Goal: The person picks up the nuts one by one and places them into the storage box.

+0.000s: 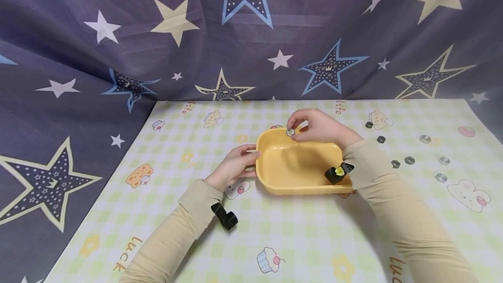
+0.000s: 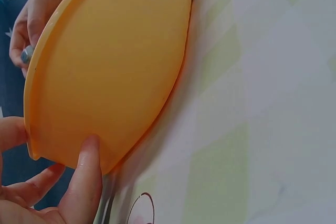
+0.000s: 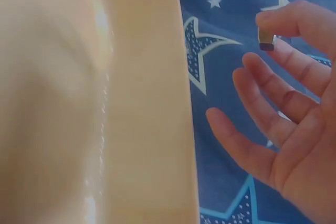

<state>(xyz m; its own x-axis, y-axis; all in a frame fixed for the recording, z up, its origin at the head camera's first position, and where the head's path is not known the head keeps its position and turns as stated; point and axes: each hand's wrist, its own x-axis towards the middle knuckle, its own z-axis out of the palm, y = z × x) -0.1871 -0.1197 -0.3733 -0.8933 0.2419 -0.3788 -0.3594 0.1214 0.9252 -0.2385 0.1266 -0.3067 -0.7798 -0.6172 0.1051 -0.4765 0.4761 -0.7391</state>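
Note:
A yellow plastic basin (image 1: 298, 160) sits on the table, its inner floor bare where it shows. My left hand (image 1: 235, 163) touches the basin's left end, thumb and fingers extended and spread against the outer wall. In the left wrist view, the thumb (image 2: 86, 171) lies on that wall. Over the far rim, my right hand (image 1: 316, 125) pinches a silver hex nut (image 1: 290, 132) between thumb and index finger. The right wrist view has the nut (image 3: 266, 38) at the fingertips, the other fingers loosely spread beside the basin wall (image 3: 152, 108).
Right of the basin lie several loose nuts: dark ones such as this black nut (image 1: 410, 160), and silver ones such as this shiny nut (image 1: 425, 139). A green-checked cloth (image 1: 306, 230) covers the table. Behind it hangs a star-patterned curtain (image 1: 251, 56).

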